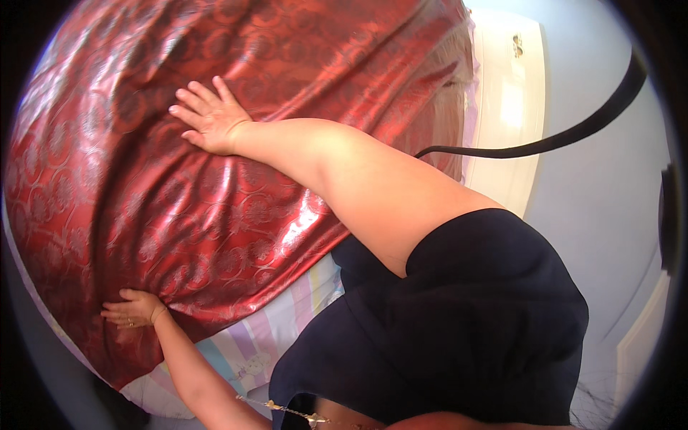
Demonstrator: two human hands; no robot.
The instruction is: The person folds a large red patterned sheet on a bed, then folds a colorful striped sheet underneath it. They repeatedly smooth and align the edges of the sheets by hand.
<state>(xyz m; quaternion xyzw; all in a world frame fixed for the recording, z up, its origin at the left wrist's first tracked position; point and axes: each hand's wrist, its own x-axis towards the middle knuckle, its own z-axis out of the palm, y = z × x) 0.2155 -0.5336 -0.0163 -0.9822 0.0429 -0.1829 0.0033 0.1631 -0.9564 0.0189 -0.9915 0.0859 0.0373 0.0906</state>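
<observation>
Left hand (137,309) and right hand (216,125) lie open on glossy red cloth (215,211), left nearer its edge by the striped bedding (292,309), right farther in, long axis unclear.

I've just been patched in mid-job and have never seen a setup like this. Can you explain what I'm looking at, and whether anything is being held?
There's no machine here: these are a person's own bare hands. The single picture comes from a wide fisheye camera on their head, looking down, so straight edges bend and the corners go black.

The right hand is the upper one, reaching across; the left hand is lower down. Both lie palm down, fingers extended, on a shiny red patterned cover, and neither appears to grip anything. Pastel striped cloth shows below the cover's edge. The large dark shape is the person's clothing. Toward the upper right are a white panel and a black cord.
</observation>
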